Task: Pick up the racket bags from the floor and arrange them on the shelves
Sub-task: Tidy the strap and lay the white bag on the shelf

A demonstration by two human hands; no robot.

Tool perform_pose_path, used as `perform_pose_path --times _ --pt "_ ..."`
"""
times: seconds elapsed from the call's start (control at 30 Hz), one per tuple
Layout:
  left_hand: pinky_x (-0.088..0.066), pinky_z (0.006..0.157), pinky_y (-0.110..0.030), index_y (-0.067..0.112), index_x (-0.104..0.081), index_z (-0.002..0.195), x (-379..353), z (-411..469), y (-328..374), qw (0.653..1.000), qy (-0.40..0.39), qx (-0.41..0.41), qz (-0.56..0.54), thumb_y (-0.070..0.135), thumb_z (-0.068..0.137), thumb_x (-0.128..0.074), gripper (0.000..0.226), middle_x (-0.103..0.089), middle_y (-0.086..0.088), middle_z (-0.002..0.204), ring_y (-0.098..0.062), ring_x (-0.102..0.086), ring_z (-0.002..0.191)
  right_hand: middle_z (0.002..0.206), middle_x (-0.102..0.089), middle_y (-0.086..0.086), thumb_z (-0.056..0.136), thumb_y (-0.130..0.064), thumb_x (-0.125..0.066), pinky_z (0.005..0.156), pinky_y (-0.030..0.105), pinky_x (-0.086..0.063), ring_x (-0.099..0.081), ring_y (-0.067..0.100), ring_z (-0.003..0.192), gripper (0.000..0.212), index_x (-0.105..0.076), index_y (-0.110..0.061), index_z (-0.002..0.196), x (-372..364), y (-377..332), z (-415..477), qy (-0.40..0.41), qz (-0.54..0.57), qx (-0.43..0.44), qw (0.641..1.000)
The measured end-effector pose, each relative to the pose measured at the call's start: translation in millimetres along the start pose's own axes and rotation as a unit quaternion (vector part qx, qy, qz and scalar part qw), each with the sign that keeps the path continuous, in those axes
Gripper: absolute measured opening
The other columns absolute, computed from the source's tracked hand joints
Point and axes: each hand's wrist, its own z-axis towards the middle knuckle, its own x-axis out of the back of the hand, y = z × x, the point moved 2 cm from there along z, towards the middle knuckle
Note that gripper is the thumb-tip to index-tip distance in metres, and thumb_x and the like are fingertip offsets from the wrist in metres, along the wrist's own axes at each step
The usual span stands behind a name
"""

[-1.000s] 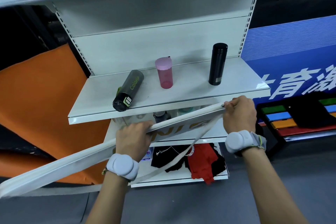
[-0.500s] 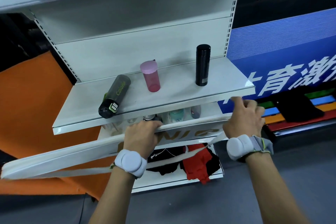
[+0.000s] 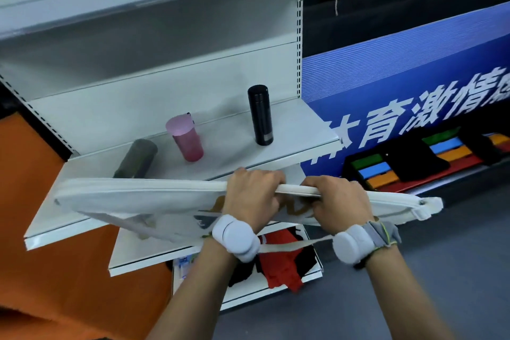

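I have the white racket bag (image 3: pixel 132 199) held flat and roughly level in front of the middle shelf (image 3: pixel 303 130), its long zipped edge facing up and its left end overlapping the shelf's front lip. My left hand (image 3: pixel 252 196) is clenched over that top edge near the bag's middle, and my right hand (image 3: pixel 338 200) is clamped on the same edge just beside it; the two fists sit close together without touching. The bag's right end, with its zip pull (image 3: pixel 422 203), sticks out past my right hand toward the grey floor (image 3: pixel 414 298). A pale strap (image 3: pixel 298 246) hangs loose beneath the bag, running between my wrists, each of which carries a white band.

On the shelf behind the bag I see a dark green bottle (image 3: pixel 136 159) lying on its side, partly hidden by the bag, a pink tumbler (image 3: pixel 185 138) standing beside it, and a black flask (image 3: pixel 260 114) upright further right. Below, a lower shelf (image 3: pixel 248 295) holds red and black garments (image 3: pixel 281 265). A blue banner (image 3: pixel 400 77) with white characters stands to the right of the shelving, and an orange panel (image 3: pixel 27 201) to the left.
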Motion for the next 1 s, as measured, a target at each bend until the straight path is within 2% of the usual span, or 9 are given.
perform_pose_path --times 0.13,0.23,0.33,0.4,0.53,0.7,0.87,1.0 --pt "-0.025 0.079 -0.035 0.028 -0.063 0.087 0 31 35 0.998 0.044 -0.03 -0.028 0.063 0.081 -0.061 0.035 -0.071 0.009 0.085 -0.016 -0.063 0.089 0.082 -0.065 -0.009 0.073 -0.018 -0.056 0.078 0.036 -0.04 -0.064 0.019 0.088 0.032 -0.061 -0.038 0.097 14 50 -2 0.041 -0.002 -0.051 0.998" --pt "-0.024 0.092 -0.038 0.028 -0.066 0.094 2 43 44 0.994 0.093 -0.03 -0.048 0.057 0.078 -0.069 0.033 -0.071 0.008 0.087 -0.02 -0.063 0.096 0.081 -0.063 -0.008 0.073 -0.018 -0.059 0.077 0.036 -0.039 -0.063 0.022 0.087 0.031 -0.061 -0.037 0.097 21 75 -6 0.06 0.015 -0.1 0.993" --pt "-0.022 0.111 -0.046 0.022 -0.067 0.11 6 58 63 0.989 0.137 -0.03 -0.056 0.05 0.078 -0.074 0.042 -0.07 0.0 0.103 -0.025 -0.059 0.113 0.083 -0.063 -0.009 0.072 -0.016 -0.058 0.08 0.038 -0.04 -0.061 0.023 0.088 0.033 -0.06 -0.037 0.097 29 103 -11 0.083 0.035 -0.151 0.984" --pt "-0.021 0.116 -0.053 0.018 -0.063 0.12 9 67 74 0.985 0.162 -0.026 -0.062 0.045 0.079 -0.075 0.05 -0.065 -0.004 0.119 -0.028 -0.05 0.126 0.081 -0.062 -0.01 0.071 -0.014 -0.058 0.082 0.038 -0.039 -0.059 0.022 0.085 0.034 -0.059 -0.037 0.096 34 116 -13 0.102 0.056 -0.175 0.978" --pt "-0.031 0.115 -0.05 0.009 -0.057 0.13 14 79 81 0.967 0.228 -0.016 -0.115 0.029 0.087 -0.073 0.049 -0.051 -0.014 0.14 -0.033 -0.039 0.136 0.074 -0.058 -0.009 0.073 -0.014 -0.058 0.076 0.036 -0.034 -0.046 0.022 0.07 0.029 -0.058 -0.037 0.09 40 135 -15 0.145 0.089 -0.221 0.96" --pt "-0.046 0.103 -0.045 0.005 -0.058 0.123 15 86 64 0.943 0.275 0.029 -0.185 0.015 0.092 -0.066 0.034 -0.052 -0.014 0.136 -0.031 -0.046 0.127 0.064 -0.057 -0.005 0.075 -0.015 -0.055 0.076 0.041 -0.035 -0.052 0.03 0.067 0.017 -0.051 -0.03 0.083 43 147 -11 0.172 0.129 -0.284 0.934" --pt "-0.046 0.098 -0.045 0.0 -0.06 0.12 7 107 22 0.947 0.238 0.085 -0.196 0.009 0.09 -0.065 0.032 -0.055 -0.019 0.129 -0.037 -0.051 0.118 0.073 -0.062 0.002 0.076 -0.015 -0.054 0.079 0.043 -0.037 -0.056 0.034 0.074 0.016 -0.053 -0.025 0.089 44 145 4 0.172 0.143 -0.331 0.917" --pt "-0.042 0.102 -0.046 -0.001 -0.055 0.125 -2 139 -19 0.963 0.17 0.097 -0.185 0.015 0.089 -0.067 0.041 -0.049 -0.02 0.133 -0.039 -0.045 0.122 0.071 -0.061 0.002 0.075 -0.012 -0.055 0.076 0.041 -0.034 -0.056 0.033 0.072 0.015 -0.053 -0.023 0.084 43 135 20 0.191 0.149 -0.362 0.9"
